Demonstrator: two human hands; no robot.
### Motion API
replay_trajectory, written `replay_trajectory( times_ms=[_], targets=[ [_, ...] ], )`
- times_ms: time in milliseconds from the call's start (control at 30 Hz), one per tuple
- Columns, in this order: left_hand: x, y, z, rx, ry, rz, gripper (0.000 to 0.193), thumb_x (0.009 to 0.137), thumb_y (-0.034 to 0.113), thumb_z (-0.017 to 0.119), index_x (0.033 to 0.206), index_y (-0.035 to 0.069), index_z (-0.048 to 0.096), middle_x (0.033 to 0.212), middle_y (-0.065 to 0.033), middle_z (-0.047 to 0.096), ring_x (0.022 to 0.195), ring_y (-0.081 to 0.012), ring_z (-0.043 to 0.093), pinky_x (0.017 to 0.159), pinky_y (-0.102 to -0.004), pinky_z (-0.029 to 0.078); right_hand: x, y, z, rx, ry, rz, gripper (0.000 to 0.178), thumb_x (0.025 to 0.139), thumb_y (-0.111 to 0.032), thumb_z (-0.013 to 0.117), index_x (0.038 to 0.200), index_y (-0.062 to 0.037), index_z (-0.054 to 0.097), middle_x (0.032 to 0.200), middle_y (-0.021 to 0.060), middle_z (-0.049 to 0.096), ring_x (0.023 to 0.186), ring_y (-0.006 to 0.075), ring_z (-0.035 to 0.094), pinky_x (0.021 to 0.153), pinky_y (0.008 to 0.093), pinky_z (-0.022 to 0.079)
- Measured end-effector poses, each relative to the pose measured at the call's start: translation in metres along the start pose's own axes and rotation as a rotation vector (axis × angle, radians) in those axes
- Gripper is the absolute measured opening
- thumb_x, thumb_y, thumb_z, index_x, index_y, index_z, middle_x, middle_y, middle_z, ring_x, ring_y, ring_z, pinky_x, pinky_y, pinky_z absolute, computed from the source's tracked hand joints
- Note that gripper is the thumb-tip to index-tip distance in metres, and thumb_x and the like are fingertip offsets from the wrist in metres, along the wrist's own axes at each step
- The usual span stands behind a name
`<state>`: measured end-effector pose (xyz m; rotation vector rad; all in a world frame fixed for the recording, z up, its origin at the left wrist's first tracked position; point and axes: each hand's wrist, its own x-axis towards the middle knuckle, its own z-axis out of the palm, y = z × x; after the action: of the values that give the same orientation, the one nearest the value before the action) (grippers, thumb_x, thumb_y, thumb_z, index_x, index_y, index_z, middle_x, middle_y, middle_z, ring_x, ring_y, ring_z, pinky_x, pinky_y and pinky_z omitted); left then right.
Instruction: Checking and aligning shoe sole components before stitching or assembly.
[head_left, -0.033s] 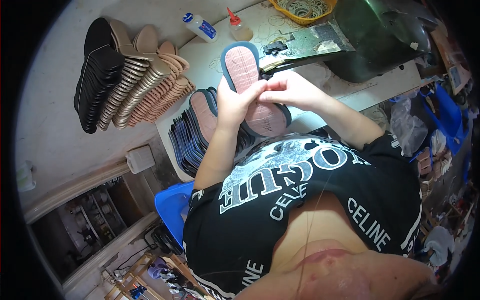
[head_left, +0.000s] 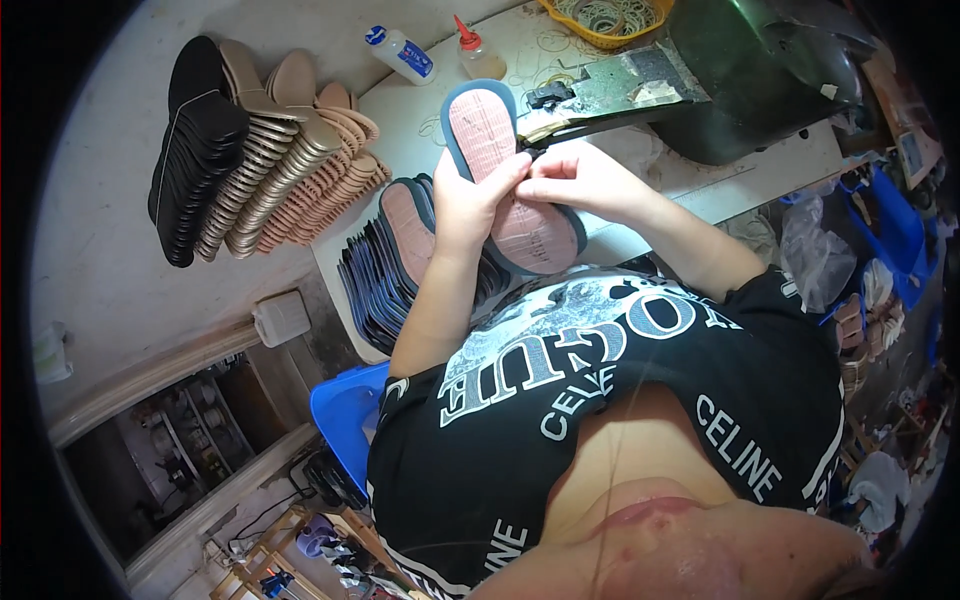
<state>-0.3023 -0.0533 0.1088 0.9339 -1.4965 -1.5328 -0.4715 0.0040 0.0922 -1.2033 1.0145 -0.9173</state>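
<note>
A shoe insole [head_left: 485, 130], pink on its upper face with a dark blue-grey border, is held tilted over the near edge of the table. My left hand [head_left: 468, 200] grips it round the waist, thumb lying across the pink face and the other fingers hidden beneath. My right hand [head_left: 590, 183] is closed in a pinch at the insole's right edge, its fingertips beside my left thumb. Left of the insole, behind my left forearm, is a row of similar insoles [head_left: 372, 285] packed together, with another pink-faced insole [head_left: 405, 225] on top.
Stacked black, gold and beige shoe parts [head_left: 200, 140] stand at the left by the wall. A white bottle [head_left: 405, 57], a red-tipped squeeze bottle [head_left: 482, 60] and a yellow basket [head_left: 610, 38] of bands lie farther back. A green machine [head_left: 740, 90] occupies the right side of the table.
The insole has shifted and tilted very slightly between my hands. My right fingertips have moved a little along its edge; both hands keep their hold.
</note>
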Motion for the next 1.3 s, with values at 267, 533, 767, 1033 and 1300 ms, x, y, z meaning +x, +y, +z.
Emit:
replay_trajectory(
  times_ms=[267,533,767,1033,1300],
  targets=[
    [0.053,-0.016,0.005,-0.049,0.114,0.078,0.038,0.075,0.016,0.075,0.103,-0.004,0.059,0.094,-0.0097,0.064,0.081,-0.0178,0.062,0.077,-0.029,0.049,-0.03,0.016,0.01,0.474,0.132,0.023,0.033,0.086,-0.021,0.066,0.11,0.0017,0.063,0.1,0.0043,0.066,0.09,0.0094,0.059,0.083,0.0255,0.045],
    [0.078,-0.038,0.008,0.025,0.118,0.023,0.037,0.074,0.02,0.075,0.095,-0.007,0.061,0.09,-0.0121,0.065,0.078,-0.0175,0.063,0.072,-0.0292,0.05,-0.035,0.009,0.007,0.508,0.235,0.006,0.035,0.085,-0.019,0.067,0.112,0.0033,0.061,0.1,0.0052,0.065,0.087,0.0089,0.059,0.081,0.0244,0.047],
    [0.075,-0.026,0.012,-0.007,0.092,-0.045,0.033,0.077,0.018,0.072,0.094,-0.008,0.06,0.088,-0.0115,0.065,0.074,-0.0168,0.063,0.068,-0.0292,0.051,-0.034,0.006,0.009,0.567,0.25,-0.009,0.03,0.086,-0.017,0.066,0.107,0.0035,0.063,0.098,0.006,0.066,0.087,0.009,0.06,0.08,0.024,0.047],
    [0.078,-0.032,0.009,0.041,0.105,-0.052,0.037,0.078,0.019,0.072,0.097,-0.009,0.059,0.09,-0.0141,0.065,0.076,-0.0181,0.063,0.068,-0.0298,0.051,-0.032,0.016,0.005,0.649,0.224,-0.003,0.034,0.086,-0.015,0.066,0.113,0.0041,0.06,0.102,0.0068,0.066,0.089,0.0097,0.061,0.082,0.0247,0.047],
    [0.075,-0.036,0.008,0.058,0.127,-0.046,0.036,0.079,0.019,0.071,0.099,-0.008,0.058,0.092,-0.0144,0.065,0.081,-0.0178,0.063,0.072,-0.0297,0.05,-0.032,0.018,0.006,0.667,0.224,0.01,0.034,0.085,-0.016,0.066,0.112,0.0041,0.061,0.101,0.0066,0.066,0.089,0.0098,0.061,0.082,0.0248,0.047]
  ],
)
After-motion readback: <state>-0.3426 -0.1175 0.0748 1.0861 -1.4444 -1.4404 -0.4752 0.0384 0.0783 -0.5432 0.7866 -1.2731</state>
